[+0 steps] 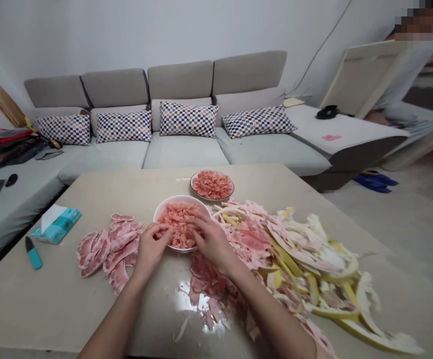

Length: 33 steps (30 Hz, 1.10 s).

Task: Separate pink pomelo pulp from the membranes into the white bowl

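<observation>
A white bowl (157,209) filled with loose pink pomelo pulp (179,219) stands on the table in front of me. At its left rim is my left hand (154,244), thumb and fingertips pinched together; anything between them is too small to make out. My right hand (211,239) reaches over the bowl's right side, fingers apart and fingertips at the pulp. Left of the bowl lie peeled pomelo segments (117,242) in pink membrane. To the right spreads a heap of pomelo peel (313,259), white pith and pink membrane scraps, partly behind my right forearm.
Behind the bowl stands a dark-rimmed plate (212,198) of pulp. A tissue pack (57,227) and a teal-handled knife (34,254) lie at the table's left. A sofa (186,149) with checkered cushions lines the wall. Another person (406,85) sits at the far right.
</observation>
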Available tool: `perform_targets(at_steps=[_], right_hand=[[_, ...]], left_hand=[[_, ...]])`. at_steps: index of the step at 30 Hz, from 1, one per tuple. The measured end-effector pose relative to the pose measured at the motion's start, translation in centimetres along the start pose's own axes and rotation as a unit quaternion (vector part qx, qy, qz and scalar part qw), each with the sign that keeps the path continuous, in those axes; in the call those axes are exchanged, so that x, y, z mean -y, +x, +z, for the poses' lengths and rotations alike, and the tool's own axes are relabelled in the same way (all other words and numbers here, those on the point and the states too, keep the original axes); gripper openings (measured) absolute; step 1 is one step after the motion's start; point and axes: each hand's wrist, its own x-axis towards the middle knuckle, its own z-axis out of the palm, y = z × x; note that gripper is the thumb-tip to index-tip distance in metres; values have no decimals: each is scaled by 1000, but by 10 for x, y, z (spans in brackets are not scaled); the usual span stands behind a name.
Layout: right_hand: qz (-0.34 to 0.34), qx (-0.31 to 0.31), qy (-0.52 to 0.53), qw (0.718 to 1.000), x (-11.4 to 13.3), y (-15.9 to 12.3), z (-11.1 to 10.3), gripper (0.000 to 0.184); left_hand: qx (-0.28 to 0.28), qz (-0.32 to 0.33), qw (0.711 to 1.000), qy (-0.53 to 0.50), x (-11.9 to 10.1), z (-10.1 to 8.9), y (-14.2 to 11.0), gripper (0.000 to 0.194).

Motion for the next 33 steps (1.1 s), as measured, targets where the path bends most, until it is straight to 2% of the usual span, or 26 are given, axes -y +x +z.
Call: perform_targets(at_steps=[4,7,10,13,18,20,24,26,30,33], right_hand=[[-23,-66,-15,997,-1,4,-8,27],[-40,-44,-33,998,-5,6,-14,34],[-56,-17,-51,997,-8,5,-15,40],[-34,-36,-52,997,-7,4,-16,33],[2,-66,-27,997,-5,4,-13,25],[-2,-54,-21,998,-7,4,-9,28],[-76,35,-23,996,-14,3,0,49],[-89,58,-22,994,-14,2,2,53],[8,31,40,999,-2,1,2,29],[67,99,119,986,12,0,1,20]], left_hand=[[44,-8,999,1,-10,2,-9,18],[92,8,996,14,-16,7,-15,16],[85,7,996,20,-17,9,-15,15],[64,-23,998,12,-13,8,-12,16],[81,-50,995,-21,-13,6,-12,20],[90,-62,993,-40,-15,6,-13,22],[101,-86,988,-73,-19,4,-14,26],[103,-102,985,-95,-19,3,-13,28],[110,-136,973,-150,-19,1,-12,29],[117,-138,968,-173,-19,0,-13,31]])
